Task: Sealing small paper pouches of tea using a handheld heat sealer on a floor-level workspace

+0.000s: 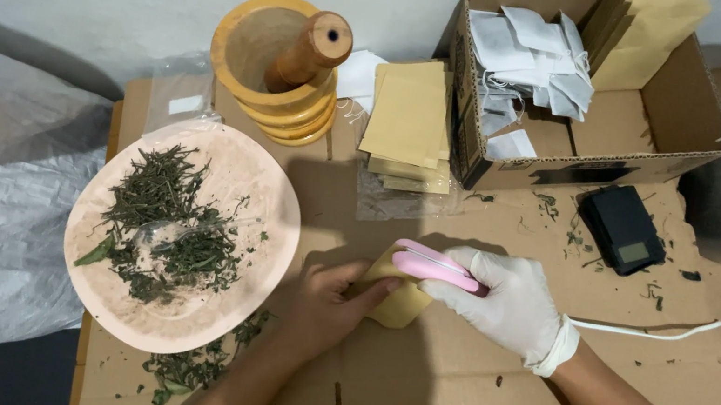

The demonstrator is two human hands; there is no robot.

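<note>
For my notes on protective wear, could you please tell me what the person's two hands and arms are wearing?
The right hand wears a thin white disposable glove, bunched and rolled at the wrist. The left hand is bare, with no glove. Both forearms are bare too: no sleeves, watch or jewellery show.

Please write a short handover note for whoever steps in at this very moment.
Left hand, bare, holds a small tan pouch on the cardboard work surface. Right hand, gloved, clamps a pink corded sealer on the pouch's top edge. Dried herbs lie on the pink plate; empty pouches are stacked by the wooden mortar. Whether this seal is finished cannot be told.
</note>
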